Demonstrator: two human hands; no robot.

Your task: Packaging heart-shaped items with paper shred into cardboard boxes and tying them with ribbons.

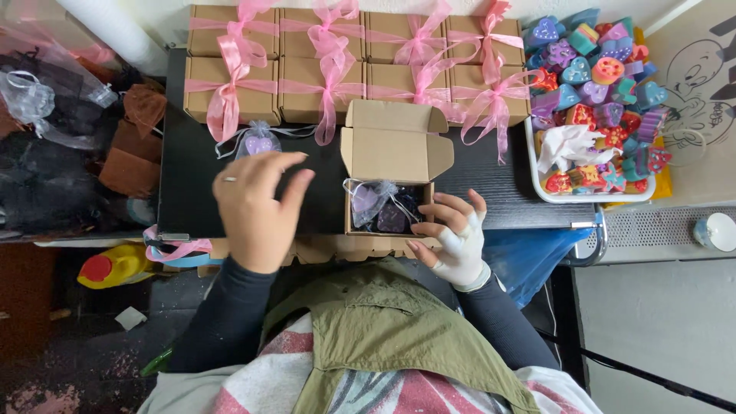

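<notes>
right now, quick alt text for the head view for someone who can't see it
A person's right hand touches an open cardboard box holding purple pouches, while the left hand hovers over the black table. Ribboned boxes line the back; a tray of colourful soaps sits right.

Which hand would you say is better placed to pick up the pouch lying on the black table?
Left. The left hand hovers just below the pouch, while the right hand rests at the open box.
</notes>
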